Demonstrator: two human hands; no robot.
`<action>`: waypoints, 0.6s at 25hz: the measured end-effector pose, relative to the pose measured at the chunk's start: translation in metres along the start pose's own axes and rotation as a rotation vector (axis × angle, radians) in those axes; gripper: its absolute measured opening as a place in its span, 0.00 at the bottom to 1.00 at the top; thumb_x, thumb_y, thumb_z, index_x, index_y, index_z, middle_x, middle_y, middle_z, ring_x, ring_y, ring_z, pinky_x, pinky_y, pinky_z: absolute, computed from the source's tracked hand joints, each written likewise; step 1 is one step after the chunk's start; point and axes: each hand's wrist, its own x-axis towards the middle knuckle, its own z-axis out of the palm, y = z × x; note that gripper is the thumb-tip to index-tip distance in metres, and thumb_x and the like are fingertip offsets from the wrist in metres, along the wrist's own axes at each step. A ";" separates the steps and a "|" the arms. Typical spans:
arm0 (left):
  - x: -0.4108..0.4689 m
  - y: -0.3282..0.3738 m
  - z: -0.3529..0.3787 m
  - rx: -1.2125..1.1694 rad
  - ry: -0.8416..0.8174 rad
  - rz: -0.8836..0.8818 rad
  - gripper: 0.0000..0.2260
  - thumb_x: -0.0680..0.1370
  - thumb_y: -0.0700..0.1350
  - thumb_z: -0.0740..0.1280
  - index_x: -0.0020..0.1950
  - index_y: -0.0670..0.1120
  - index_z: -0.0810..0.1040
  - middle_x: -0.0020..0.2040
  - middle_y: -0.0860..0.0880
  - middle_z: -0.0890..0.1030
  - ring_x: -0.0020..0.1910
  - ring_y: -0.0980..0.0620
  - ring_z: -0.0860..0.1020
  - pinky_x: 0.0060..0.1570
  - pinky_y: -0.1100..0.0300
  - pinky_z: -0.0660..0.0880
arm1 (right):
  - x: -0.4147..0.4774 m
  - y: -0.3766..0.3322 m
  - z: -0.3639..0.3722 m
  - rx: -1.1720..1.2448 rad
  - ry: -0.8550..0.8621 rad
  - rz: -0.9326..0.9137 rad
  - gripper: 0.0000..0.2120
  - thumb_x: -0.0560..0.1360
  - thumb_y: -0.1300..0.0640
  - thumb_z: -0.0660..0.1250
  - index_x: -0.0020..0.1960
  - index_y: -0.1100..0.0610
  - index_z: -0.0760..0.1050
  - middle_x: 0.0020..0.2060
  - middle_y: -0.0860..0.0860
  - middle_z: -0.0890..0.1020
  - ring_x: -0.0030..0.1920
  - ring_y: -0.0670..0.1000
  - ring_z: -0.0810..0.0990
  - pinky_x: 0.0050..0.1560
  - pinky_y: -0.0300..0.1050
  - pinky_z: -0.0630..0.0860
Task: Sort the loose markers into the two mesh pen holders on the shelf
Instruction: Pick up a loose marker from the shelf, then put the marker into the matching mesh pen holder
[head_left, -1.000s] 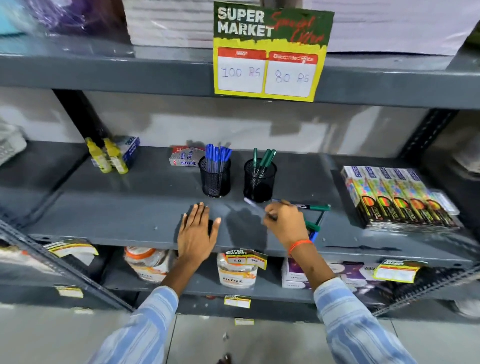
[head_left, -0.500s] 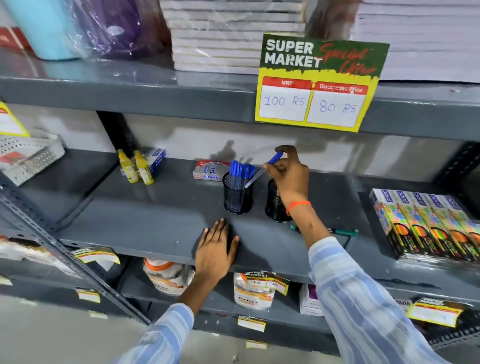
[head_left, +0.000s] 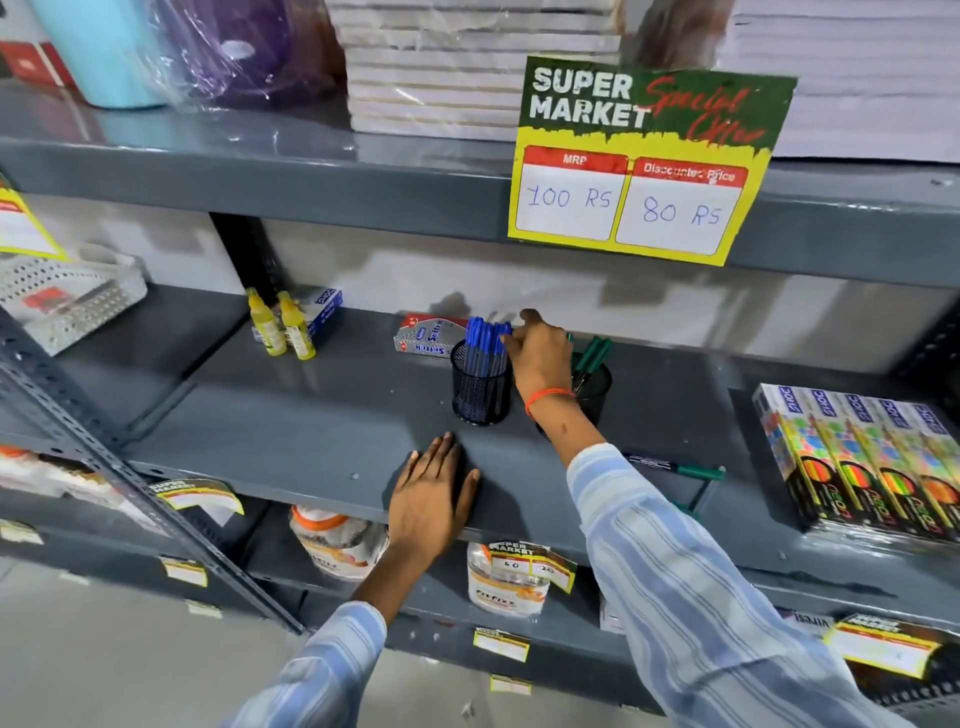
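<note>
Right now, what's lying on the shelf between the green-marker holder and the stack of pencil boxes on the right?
One loose green marker lies on the shelf, seen in the head view.

Shop: grey steel shelving (head_left: 332, 431), "Super Market" price sign (head_left: 649, 161), small price tags (head_left: 501, 644), boxed stationery (head_left: 862, 462).

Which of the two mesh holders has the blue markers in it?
The left holder, beside the right hand, is packed with blue-capped markers. The other holder, partly hidden behind that wrist, holds green ones.
</note>
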 end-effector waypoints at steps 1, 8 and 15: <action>0.000 0.000 0.001 0.009 -0.010 0.004 0.28 0.78 0.59 0.49 0.69 0.42 0.68 0.69 0.44 0.71 0.69 0.48 0.67 0.70 0.52 0.59 | -0.008 0.000 -0.007 0.038 0.011 0.003 0.12 0.74 0.60 0.66 0.55 0.64 0.73 0.47 0.63 0.85 0.51 0.63 0.81 0.51 0.56 0.78; 0.000 -0.003 0.004 0.022 -0.020 0.016 0.30 0.78 0.60 0.45 0.67 0.41 0.71 0.69 0.43 0.71 0.69 0.47 0.66 0.70 0.49 0.60 | -0.098 0.080 -0.047 0.012 0.121 0.083 0.03 0.71 0.61 0.70 0.42 0.62 0.79 0.36 0.63 0.86 0.38 0.62 0.84 0.40 0.50 0.79; 0.000 -0.003 0.004 0.019 -0.020 0.024 0.33 0.78 0.62 0.42 0.68 0.41 0.70 0.69 0.43 0.71 0.70 0.46 0.66 0.70 0.49 0.59 | -0.106 0.151 -0.073 -0.374 -0.019 0.276 0.09 0.67 0.73 0.63 0.39 0.65 0.80 0.36 0.69 0.82 0.42 0.68 0.79 0.43 0.55 0.79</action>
